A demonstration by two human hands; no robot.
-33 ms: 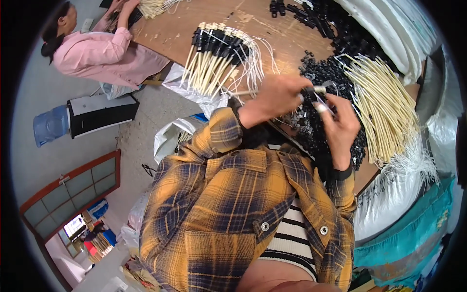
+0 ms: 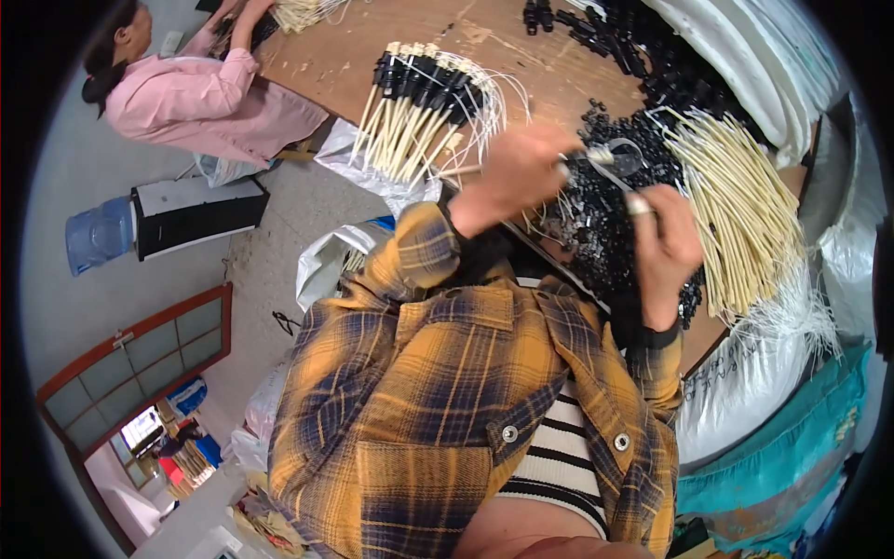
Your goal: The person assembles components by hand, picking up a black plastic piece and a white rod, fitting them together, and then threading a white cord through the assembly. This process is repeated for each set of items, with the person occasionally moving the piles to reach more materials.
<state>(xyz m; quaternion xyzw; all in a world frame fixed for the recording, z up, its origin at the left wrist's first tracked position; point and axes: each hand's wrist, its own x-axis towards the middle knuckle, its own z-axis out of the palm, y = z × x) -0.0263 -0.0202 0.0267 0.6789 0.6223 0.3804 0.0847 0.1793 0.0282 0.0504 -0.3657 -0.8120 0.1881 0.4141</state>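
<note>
Head view, and here's the wooden table (image 2: 545, 76), carrying all the working stock close by. Over on the right, a stack of cream rods (image 2: 745, 219) lies roughly side by side, probably so singles lift off easily. Beside it, small black parts (image 2: 601, 219) spread loose and shallow, likely for quick picking. Across on the left, a bunch of black-fitted rods (image 2: 410, 107) sits with ends matched, apparently kept apart from the loose bits. In we go: the left hand (image 2: 526, 166), blurred, looks curled in narrow; the right hand (image 2: 669, 233) pinches a pale strip (image 2: 612, 177), which runs across the gap, seemingly drawn straight. Smallest of all, a cream-tipped piece (image 2: 601, 155) pokes past the left fingertips, above the black scatter, apparently gripped there to steady it against the strip.
</note>
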